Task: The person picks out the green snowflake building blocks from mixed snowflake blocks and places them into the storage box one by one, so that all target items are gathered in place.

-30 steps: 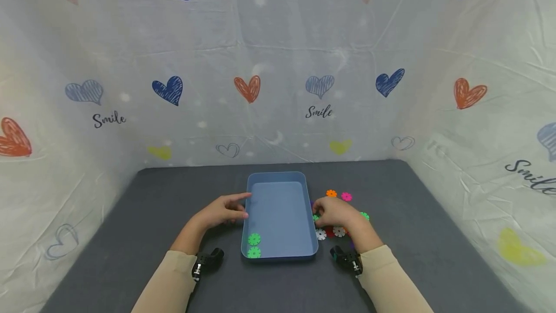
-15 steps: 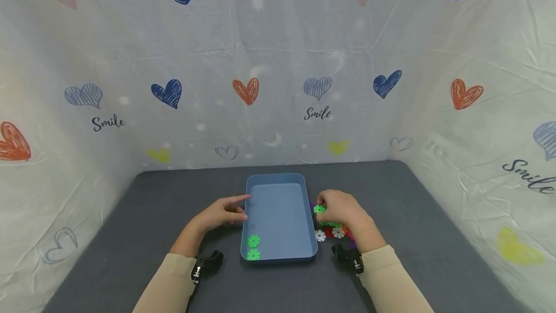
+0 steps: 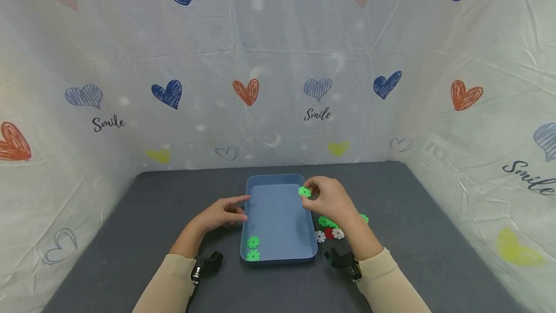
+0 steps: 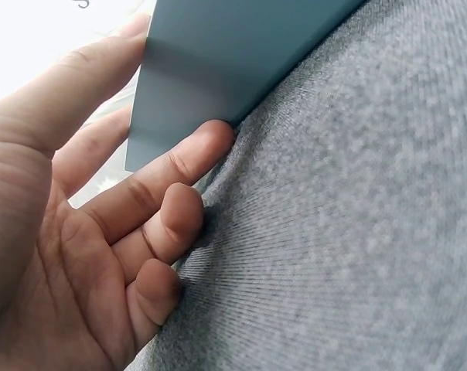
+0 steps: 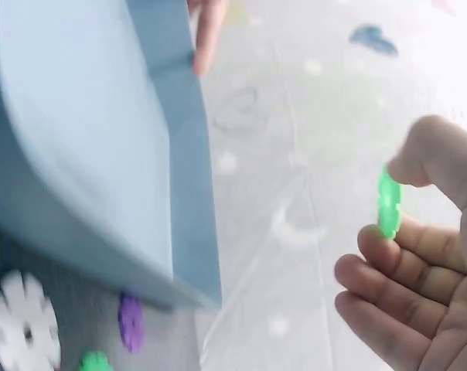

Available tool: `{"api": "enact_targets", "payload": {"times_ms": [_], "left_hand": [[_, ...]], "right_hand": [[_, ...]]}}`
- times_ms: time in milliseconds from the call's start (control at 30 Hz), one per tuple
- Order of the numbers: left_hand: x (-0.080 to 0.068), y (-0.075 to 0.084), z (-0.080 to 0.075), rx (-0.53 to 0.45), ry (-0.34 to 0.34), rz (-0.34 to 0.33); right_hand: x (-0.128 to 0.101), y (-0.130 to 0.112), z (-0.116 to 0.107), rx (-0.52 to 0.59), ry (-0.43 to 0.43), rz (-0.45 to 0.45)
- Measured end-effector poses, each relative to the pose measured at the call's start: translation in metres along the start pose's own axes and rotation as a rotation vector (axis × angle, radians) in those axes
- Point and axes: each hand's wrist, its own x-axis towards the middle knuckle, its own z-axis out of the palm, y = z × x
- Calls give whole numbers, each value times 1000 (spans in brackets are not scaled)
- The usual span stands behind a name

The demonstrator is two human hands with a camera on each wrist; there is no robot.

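Note:
My right hand (image 3: 332,199) pinches a green notched plastic disc (image 3: 305,192) between thumb and fingers, over the right rim of the blue tray (image 3: 278,221) near its far corner. In the right wrist view the disc (image 5: 389,202) is edge-on, apart from the tray wall (image 5: 193,209). My left hand (image 3: 222,213) touches the tray's left side, index finger at the rim. The left wrist view shows its other fingers (image 4: 210,143) loosely bent, one against the outer wall (image 4: 210,69). Two green discs (image 3: 253,248) lie inside the tray's near left corner.
Right of the tray lie several loose discs: green (image 3: 323,221), red (image 3: 328,233) and white (image 3: 320,236), partly hidden by the right forearm. A purple disc (image 5: 131,321) lies close to the tray. The grey cloth (image 3: 173,197) meets a heart-print curtain (image 3: 278,129) behind.
My right hand has picked a green disc out of the loose group, lifted it and moved it up and left to above the tray's right rim. My left hand has stayed in place.

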Motion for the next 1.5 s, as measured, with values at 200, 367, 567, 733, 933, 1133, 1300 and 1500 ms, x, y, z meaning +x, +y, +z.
{"api": "enact_targets", "payload": {"times_ms": [200,367,567,733,933,1133,1300,1500], "left_hand": [[-1,0,-1,-2,13,-14],[-1,0,0,-9,14,-28],[0,-1,0,-11,4,-20],[0,-1,0,0,1,-2],[1,-2,1,-1,-3,-1],[0,-1,1,-10,-9,-4],[1,-1,1,-7,-11,3],[2,-2,0,-2,0,-2]], "right_hand": [[1,-24,23,57,20,-123],[0,-39,45,-7,1,-193],[-2,-48,70,-48,-29,-260],[-3,-48,88,-132,-76,-329],[-4,-44,100,-179,-130,-336],[-5,-39,109,-203,-188,-324],[-7,-36,114,-197,-269,-305],[-7,-34,115,-244,-285,-299]]}}
